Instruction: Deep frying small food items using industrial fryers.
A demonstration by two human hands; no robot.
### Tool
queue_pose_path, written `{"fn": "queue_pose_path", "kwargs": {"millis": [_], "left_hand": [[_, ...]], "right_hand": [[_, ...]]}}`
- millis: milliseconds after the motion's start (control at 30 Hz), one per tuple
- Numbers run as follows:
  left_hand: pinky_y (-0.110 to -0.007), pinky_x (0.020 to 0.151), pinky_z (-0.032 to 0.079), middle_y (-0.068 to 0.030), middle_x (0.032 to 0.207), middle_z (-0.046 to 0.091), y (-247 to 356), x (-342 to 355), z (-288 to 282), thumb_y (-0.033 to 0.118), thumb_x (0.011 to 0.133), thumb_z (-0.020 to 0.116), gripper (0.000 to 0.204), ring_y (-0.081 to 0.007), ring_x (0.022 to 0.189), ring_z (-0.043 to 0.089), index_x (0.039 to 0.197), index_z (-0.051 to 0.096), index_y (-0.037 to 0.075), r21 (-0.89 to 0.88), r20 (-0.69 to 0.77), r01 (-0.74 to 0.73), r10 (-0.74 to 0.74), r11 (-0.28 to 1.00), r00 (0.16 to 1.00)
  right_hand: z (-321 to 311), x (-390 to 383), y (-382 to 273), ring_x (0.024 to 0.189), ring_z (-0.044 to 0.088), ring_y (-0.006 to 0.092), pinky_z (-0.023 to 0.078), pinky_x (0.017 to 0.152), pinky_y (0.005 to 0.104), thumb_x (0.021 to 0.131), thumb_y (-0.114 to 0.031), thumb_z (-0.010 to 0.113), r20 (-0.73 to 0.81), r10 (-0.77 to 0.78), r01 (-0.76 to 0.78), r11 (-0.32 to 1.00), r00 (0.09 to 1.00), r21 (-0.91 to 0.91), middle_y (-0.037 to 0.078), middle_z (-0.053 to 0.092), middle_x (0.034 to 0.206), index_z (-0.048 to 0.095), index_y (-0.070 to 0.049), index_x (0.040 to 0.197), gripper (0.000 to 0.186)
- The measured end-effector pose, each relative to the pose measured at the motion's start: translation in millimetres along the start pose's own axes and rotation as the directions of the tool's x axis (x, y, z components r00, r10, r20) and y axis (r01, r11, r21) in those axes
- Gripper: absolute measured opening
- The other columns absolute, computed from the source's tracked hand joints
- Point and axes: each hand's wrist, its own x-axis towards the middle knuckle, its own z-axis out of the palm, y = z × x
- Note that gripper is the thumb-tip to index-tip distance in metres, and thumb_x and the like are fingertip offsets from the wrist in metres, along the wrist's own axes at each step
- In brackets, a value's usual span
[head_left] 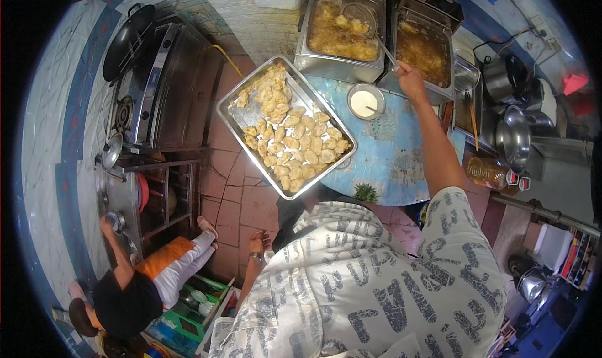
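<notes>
My right hand [411, 80] is closed around the handle of a skimmer [384, 44]. Its round head sits in the oil of the left deep fryer [338, 64], beside several pale golden pieces of battered food [351, 24]. My left hand [258, 242] hangs low at my side, empty, with its fingers loosely curled and a watch at the wrist. In front of me, a large metal tray [227, 116] holds many fried pieces [295, 144], heaped at the far end and spread out nearer me. Right of the tray stands a bowl of pale batter [364, 101] with a spoon in it.
A second deep fryer [423, 53] bubbles to the right. Blue patterned cloth [389, 151] covers the table. Pots [505, 75], a steel bowl [514, 138] and an oil jug [486, 173] stand further right. At left are a stove [150, 94], a wok [132, 41] and another person [135, 289].
</notes>
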Motion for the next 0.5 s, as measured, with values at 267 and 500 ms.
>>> {"fn": "queue_pose_path", "kwargs": {"millis": [267, 500], "left_hand": [[-0.028, 0.059, 0.048, -0.0073, 0.088, 0.065, -5.8, -2.0, -0.1, 0.027, 0.097, 0.048, 0.028, -0.0156, 0.069, 0.061, 0.107, 0.063, 0.005, -0.018, 0.014, 0.007, -0.007, 1.000, 1.000], [-0.028, 0.058, 0.048, -0.0078, 0.090, 0.065, -7.8, 7.4, 0.9, 0.028, 0.096, 0.048, 0.029, -0.0158, 0.070, 0.061, 0.107, 0.062, 0.005, 0.017, 0.044, 0.002, -0.003, 1.000, 0.999]], "right_hand": [[2.1, -2.3, 2.1, 0.100, 0.063, 0.0332, 0.046, 0.089, 0.0360, 0.087, -0.032, 0.059, 0.085, 0.112, -0.125, 0.977, 0.990, 0.174, 0.024, 0.065, 0.104, 0.063, -0.010, 0.120, 0.039], [2.2, -2.3, 6.7, 0.059, 0.050, 0.0111, 0.040, 0.057, 0.0266, 0.090, -0.021, 0.059, 0.011, 0.089, -0.089, 0.972, 0.996, 0.217, 0.001, 0.056, 0.065, 0.061, -0.005, 0.123, 0.036]]}}
